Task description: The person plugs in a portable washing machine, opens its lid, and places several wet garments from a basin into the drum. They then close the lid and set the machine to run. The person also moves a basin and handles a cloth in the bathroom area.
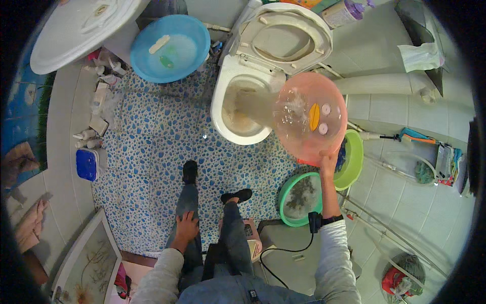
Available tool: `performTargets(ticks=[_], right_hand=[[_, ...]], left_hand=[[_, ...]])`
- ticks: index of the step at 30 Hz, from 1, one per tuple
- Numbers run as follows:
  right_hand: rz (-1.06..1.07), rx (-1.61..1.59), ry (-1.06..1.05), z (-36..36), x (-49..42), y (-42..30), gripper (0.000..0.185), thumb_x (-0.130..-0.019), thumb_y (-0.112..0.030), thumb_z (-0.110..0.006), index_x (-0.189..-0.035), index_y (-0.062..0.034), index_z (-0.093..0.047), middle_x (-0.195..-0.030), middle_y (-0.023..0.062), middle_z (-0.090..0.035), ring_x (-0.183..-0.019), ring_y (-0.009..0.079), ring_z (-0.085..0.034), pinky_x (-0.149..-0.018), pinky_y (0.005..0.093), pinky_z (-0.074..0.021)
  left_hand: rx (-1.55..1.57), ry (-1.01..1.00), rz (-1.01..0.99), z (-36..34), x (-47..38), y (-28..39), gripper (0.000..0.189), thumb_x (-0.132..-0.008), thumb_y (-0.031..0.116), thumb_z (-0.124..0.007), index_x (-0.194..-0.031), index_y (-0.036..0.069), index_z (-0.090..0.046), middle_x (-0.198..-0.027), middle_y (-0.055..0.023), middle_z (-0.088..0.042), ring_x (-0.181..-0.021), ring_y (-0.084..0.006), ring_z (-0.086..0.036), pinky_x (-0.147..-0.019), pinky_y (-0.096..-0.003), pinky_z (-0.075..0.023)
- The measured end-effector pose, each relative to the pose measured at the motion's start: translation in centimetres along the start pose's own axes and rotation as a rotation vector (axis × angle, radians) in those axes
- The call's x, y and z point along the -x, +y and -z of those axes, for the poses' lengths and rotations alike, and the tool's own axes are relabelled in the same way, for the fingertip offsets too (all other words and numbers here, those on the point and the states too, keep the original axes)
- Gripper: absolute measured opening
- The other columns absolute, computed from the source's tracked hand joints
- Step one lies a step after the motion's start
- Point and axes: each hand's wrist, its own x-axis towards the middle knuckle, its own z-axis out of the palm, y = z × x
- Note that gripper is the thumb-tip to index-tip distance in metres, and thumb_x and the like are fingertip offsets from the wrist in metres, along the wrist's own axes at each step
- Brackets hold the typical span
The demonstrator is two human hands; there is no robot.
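My right hand (328, 161) grips the near rim of a pink plastic basin (330, 133) with a printed orange beak and two pale eye spots. The basin is tilted to the left over the toilet bowl (228, 125). Murky grey water (258, 108) pours from its lip into the bowl. The toilet seat and lid (322, 41) stand raised behind. My left hand (187, 228) rests on my left thigh, fingers spread, and holds nothing.
A green basin (283, 201) with dark material in cloudy water stands at the right, beside a lime-green basin (355, 163). At the upper left is a blue basin (171, 76) under the washbasin (76, 49). Bottles and a blue-lidded tub (86, 164) line the left wall. Pipes run along the right wall.
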Motion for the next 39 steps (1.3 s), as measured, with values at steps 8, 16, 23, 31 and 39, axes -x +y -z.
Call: performTargets(ticks=[8,16,23,31,39], right_hand=[[0.52,0.268,0.075,-5.3,1.1,-6.1,0.072,-0.08,0.009,-0.042,-0.147,-0.006,-0.021,-0.15,0.0178,-0.026,-0.125,0.0286,-0.045,-0.1,0.0356,-0.0383],[0.37,-0.092,0.316,-5.4,1.8,4.5,0.067,-0.079,0.004,-0.043,-0.144,-0.0015,-0.025,-0.143,0.0186,-0.036,-0.128,0.0294,-0.04,-0.105,0.0351,-0.0321],[-0.847,-1.212,0.294,2.3,17.1,27.2,0.036,-0.088,-0.019,-0.055,-0.12,-0.006,-0.046,-0.096,0.0062,-0.055,-0.083,0.0198,-0.061,-0.064,0.0367,-0.0565],[-0.509,-0.044,0.743,21.6,26.6,57.0,0.072,-0.08,-0.017,-0.058,-0.141,-0.0035,-0.023,-0.125,0.0178,-0.049,-0.1,0.0343,-0.058,-0.081,0.0406,-0.0489],[-0.654,0.709,0.723,28.9,24.3,73.0,0.078,-0.078,-0.007,-0.052,-0.145,0.0013,-0.015,-0.142,0.0274,-0.033,-0.124,0.0404,-0.04,-0.1,0.0407,-0.0362]], left_hand=[[-0.1,0.002,-0.035,-0.9,-0.2,-0.7,0.039,-0.082,0.03,-0.061,-0.117,0.014,-0.058,-0.142,-0.0116,-0.033,-0.135,-0.034,-0.025,-0.101,-0.0666,-0.0246],[-0.347,-0.059,-0.413,-1.8,-2.9,6.4,0.046,-0.084,0.028,-0.062,-0.127,0.014,-0.052,-0.141,-0.0129,-0.035,-0.13,-0.0316,-0.034,-0.1,-0.0657,-0.0228],[-0.128,-0.277,-0.982,-10.0,-6.3,23.1,0.057,-0.085,0.048,-0.057,-0.132,0.018,-0.049,-0.143,-0.0134,-0.038,-0.131,-0.0309,-0.034,-0.101,-0.0605,-0.0255],[-0.401,-0.422,-0.978,-19.1,-7.3,27.7,0.042,-0.086,0.052,-0.051,-0.089,0.016,-0.072,-0.12,-0.0126,-0.058,-0.12,-0.0275,-0.047,-0.106,-0.0606,-0.019],[-0.3,-0.372,-0.902,-25.8,-10.8,31.2,0.026,-0.081,0.033,-0.056,-0.065,0.014,-0.064,-0.068,-0.0049,-0.063,-0.073,-0.022,-0.062,-0.094,-0.0479,-0.0396]])
